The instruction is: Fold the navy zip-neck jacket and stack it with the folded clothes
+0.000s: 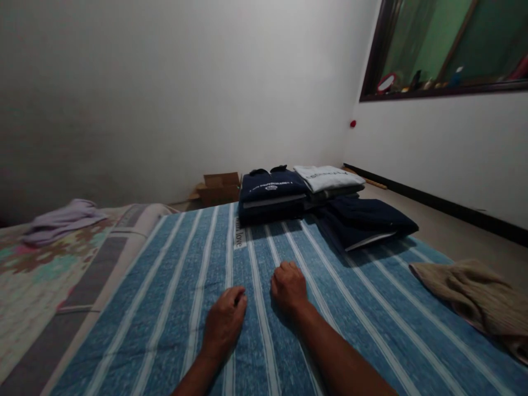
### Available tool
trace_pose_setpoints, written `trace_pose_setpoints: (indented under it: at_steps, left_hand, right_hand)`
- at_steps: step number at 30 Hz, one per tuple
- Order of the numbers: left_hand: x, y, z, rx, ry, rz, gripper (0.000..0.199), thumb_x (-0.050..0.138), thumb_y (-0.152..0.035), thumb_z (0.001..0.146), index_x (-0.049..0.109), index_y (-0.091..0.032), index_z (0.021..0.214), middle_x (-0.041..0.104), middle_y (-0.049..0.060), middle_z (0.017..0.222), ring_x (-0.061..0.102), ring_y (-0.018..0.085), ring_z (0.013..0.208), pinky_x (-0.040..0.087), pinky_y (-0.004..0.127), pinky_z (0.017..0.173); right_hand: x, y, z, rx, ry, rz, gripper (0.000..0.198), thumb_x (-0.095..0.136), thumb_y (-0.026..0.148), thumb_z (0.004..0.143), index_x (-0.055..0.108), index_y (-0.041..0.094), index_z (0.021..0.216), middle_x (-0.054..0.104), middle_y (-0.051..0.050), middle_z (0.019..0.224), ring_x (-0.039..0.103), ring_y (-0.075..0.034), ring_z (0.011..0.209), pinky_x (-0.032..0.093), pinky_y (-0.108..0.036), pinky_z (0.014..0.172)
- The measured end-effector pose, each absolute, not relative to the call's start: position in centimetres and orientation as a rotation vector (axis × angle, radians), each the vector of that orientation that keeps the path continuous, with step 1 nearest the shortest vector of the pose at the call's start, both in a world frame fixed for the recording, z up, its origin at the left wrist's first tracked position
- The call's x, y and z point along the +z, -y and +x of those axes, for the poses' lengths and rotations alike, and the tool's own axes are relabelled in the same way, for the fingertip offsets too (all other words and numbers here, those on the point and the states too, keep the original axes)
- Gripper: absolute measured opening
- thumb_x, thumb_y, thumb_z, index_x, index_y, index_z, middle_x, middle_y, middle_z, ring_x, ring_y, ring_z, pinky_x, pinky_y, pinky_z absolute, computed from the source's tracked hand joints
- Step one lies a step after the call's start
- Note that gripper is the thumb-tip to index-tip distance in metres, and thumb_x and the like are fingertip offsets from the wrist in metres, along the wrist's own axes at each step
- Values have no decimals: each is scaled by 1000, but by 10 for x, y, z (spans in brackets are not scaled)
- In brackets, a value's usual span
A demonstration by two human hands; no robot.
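Note:
My left hand (226,316) rests with curled fingers on a blue striped bed sheet (165,308). Beside it, a little farther forward, my right hand (289,285) lies closed in a fist on the same sheet. Nothing shows in either hand, and a strip of sheet separates them. Beyond the hands is a stack of folded dark navy clothes (272,190), the top one bearing white print and a collar. To its right lies a stack topped by a folded light grey shirt (328,177). A folded navy garment (367,220) sits in front of that stack.
A brown towel-like cloth (478,297) lies crumpled at the right edge of the bed. On the left, a pale purple cloth (68,220) rests on a floral bedcover (53,275). Behind the bed stands an open cardboard box (220,190), near the wall. A window is at upper right.

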State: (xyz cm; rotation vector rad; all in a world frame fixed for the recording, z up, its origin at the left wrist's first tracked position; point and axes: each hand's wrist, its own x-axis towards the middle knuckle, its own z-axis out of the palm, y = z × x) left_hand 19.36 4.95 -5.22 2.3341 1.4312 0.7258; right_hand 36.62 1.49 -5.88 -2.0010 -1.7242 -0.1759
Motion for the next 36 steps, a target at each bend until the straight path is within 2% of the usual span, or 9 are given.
trace_pose_setpoints:
  at_steps: [7, 18, 23, 26, 28, 31, 36]
  left_hand:
    - [-52, -44, 190, 742, -1408, 2227, 20, 42, -30, 79, 60, -25, 86, 67, 4, 87, 63, 21, 84, 48, 31, 78]
    - [-54, -39, 188, 779, -1415, 2112, 16, 45, -26, 76, 61, -26, 79, 66, 2, 80, 63, 19, 78, 47, 28, 72]
    - [-34, -56, 195, 749, -1392, 1940, 21, 43, -30, 76, 54, -22, 61, 57, -1, 59, 58, 17, 59, 45, 26, 58]
    - [2, -85, 216, 841, -1324, 1931, 19, 44, -32, 77, 54, -21, 64, 53, -3, 56, 53, 13, 48, 44, 24, 51]
    - [34, -109, 239, 924, -1263, 2022, 19, 45, -32, 77, 56, -21, 68, 55, -3, 58, 54, 13, 50, 44, 23, 53]
    - [79, -147, 284, 977, -1239, 2255, 18, 46, -27, 79, 61, -20, 73, 62, -1, 64, 59, 14, 63, 46, 23, 64]
    - [121, -205, 356, 1000, -1456, 2474, 19, 49, -18, 77, 66, -18, 84, 67, 6, 92, 60, 18, 90, 43, 26, 83]
  right_hand:
    - [-70, -17, 369, -15, 1498, -1894, 16, 48, 12, 80, 57, 19, 68, 56, -2, 74, 48, -16, 78, 32, -26, 70]
    - [-70, -13, 364, 51, 1433, -1811, 18, 46, 9, 81, 53, 20, 67, 55, -1, 73, 50, -17, 77, 34, -26, 70]
    - [-68, -13, 362, 49, 1439, -1787, 20, 45, 8, 80, 52, 21, 67, 55, -1, 71, 50, -17, 75, 34, -27, 68]
    - [-69, -14, 361, 50, 1428, -1775, 20, 45, 7, 79, 51, 22, 67, 55, -1, 70, 51, -17, 74, 34, -28, 68]
    - [-72, -16, 360, 46, 1423, -1782, 20, 45, 7, 79, 51, 22, 67, 55, -1, 70, 51, -17, 74, 34, -28, 68]
    - [-81, -22, 360, -11, 1427, -1780, 20, 45, 7, 79, 51, 22, 66, 55, -1, 70, 52, -17, 72, 33, -28, 66]
    - [-102, -34, 360, -85, 1428, -1746, 19, 46, 6, 75, 50, 22, 65, 56, -1, 70, 52, -17, 71, 33, -29, 65]
